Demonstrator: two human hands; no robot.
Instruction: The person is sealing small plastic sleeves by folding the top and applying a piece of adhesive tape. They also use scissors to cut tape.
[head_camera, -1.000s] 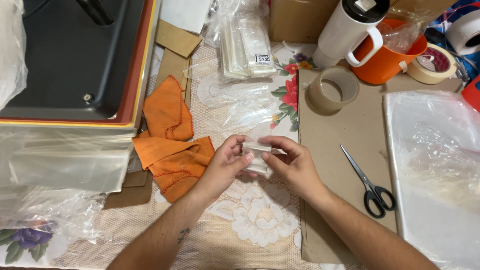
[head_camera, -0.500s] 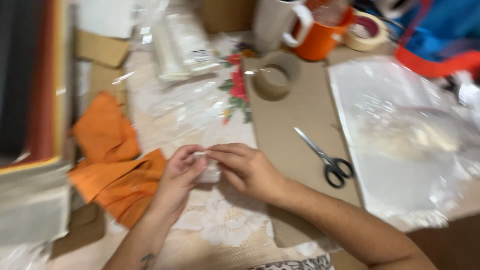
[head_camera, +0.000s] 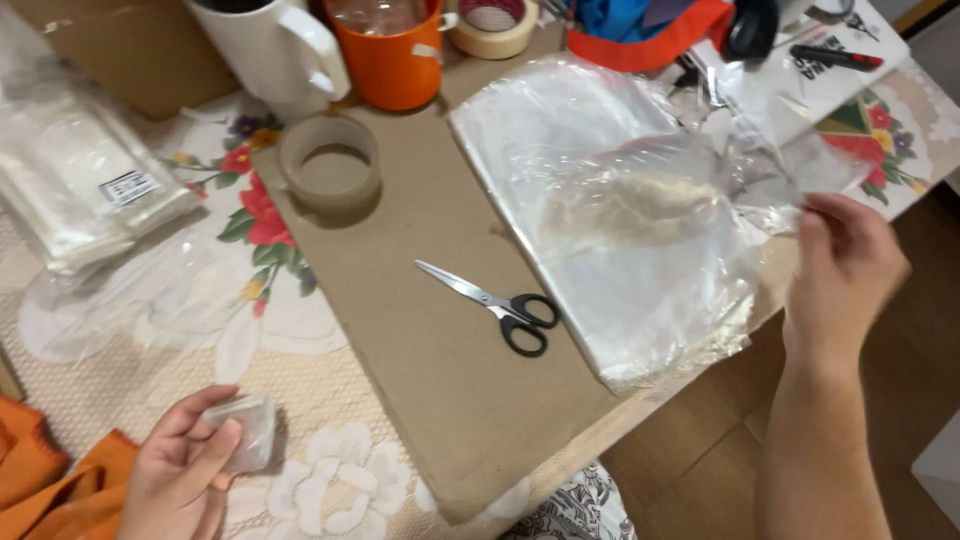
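The left hand (head_camera: 180, 470) pinches a small clear packet (head_camera: 245, 430); the right hand (head_camera: 845, 265) pinches a thin clear plastic bag (head_camera: 680, 190) near the scissors (head_camera: 495, 305)

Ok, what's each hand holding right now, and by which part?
The left hand grips a small clear packet by its left end. The right hand pinches a clear plastic bag at its right edge.
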